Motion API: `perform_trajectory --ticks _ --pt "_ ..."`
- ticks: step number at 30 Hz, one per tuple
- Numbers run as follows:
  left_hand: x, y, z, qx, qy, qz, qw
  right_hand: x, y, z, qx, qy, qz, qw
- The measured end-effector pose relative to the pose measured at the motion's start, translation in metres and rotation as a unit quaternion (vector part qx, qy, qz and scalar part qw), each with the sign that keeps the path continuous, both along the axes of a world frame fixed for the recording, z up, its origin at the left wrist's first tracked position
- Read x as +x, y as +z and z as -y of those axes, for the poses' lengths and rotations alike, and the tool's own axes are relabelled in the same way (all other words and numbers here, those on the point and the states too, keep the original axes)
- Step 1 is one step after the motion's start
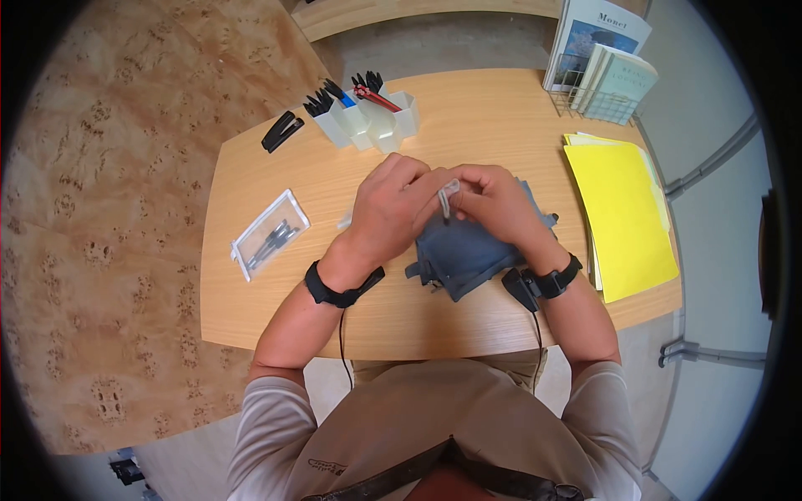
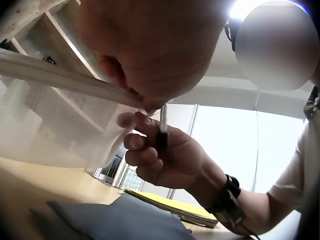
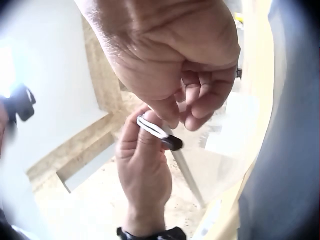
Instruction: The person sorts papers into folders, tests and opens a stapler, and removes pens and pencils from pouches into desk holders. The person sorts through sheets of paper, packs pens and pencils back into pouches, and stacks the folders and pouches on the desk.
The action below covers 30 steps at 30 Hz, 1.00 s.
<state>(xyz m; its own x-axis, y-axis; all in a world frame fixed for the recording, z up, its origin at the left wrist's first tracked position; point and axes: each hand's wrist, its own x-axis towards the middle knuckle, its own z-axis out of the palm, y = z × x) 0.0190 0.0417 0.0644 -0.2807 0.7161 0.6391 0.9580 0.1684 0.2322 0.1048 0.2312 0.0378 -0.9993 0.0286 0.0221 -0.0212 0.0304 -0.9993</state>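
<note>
Both hands meet above the middle of the desk at one end of a translucent zip pouch (image 2: 55, 125) with a white zipper strip. My left hand (image 1: 391, 209) grips the end of the strip, its thumb along the edge. Opposite it, my right hand (image 1: 505, 209) pinches the same corner between thumb and forefinger. A white looped zipper pull (image 3: 152, 127) with a dark tip dangles between the hands, over the left thumb. In the head view most of this pouch is hidden behind the left hand. Under the right hand lies a blue-grey fabric bag (image 1: 468, 255).
Left on the desk (image 1: 334, 321) lies another clear pouch (image 1: 292, 209) containing pens. A black stapler (image 1: 282, 132) and a pale pen holder (image 1: 380, 129) stand at the back. Yellow folders (image 1: 622, 217) lie at right, below a wire rack (image 1: 597, 104) of books.
</note>
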Motion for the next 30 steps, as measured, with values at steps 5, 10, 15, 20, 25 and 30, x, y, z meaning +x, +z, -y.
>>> perform_trajectory --ticks 5,10,15,20,25,30 --pt "0.007 -0.003 0.0 0.055 -0.001 0.123 0.991 0.002 0.006 0.016 0.305 -0.119 -0.178 0.928" --pt "0.005 -0.002 0.012 0.051 0.03 0.265 0.962 0.002 0.006 0.019 0.248 -0.105 -0.217 0.938" --pt "-0.005 -0.006 0.033 0.04 0.113 0.194 0.974 -0.003 0.003 0.009 0.251 -0.153 -0.261 0.919" --pt "-0.044 -0.011 0.088 0.014 0.211 0.209 0.955 -0.004 0.001 -0.017 0.225 -0.212 -0.266 0.913" --pt "-0.053 0.004 0.11 -0.142 0.275 0.349 0.885 -0.003 -0.004 -0.013 0.092 -0.149 -0.1 0.979" --pt "-0.047 0.011 0.112 0.216 -0.163 0.62 0.736 -0.004 -0.008 -0.014 0.097 -0.167 -0.125 0.973"
